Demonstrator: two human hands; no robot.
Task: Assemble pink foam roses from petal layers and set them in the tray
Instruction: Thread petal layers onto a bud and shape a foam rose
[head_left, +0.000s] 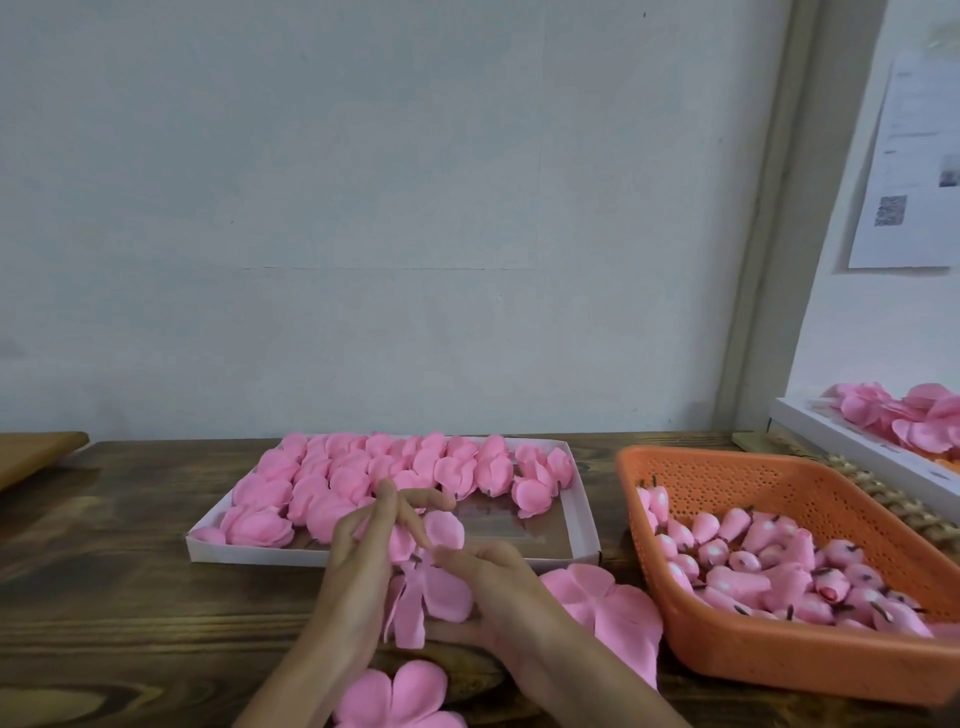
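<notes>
With the left hand (363, 551) pinching the half-built rose (410, 543) just near of the white tray (582, 540) and the right hand (498, 577) gripping the petal layer (436, 597) beneath, I would slide that layer squarely up the dark stem (415, 559), then cup its petals evenly.

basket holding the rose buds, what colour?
Orange, perforated plastic basket; clearest in the head view, right of the tray.

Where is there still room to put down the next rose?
In the tray, the front right floor is bare, bordered by roses behind and left. Bare table lies left of the tray. Crowded: the tray's back and left, and the basket's near half.
</notes>
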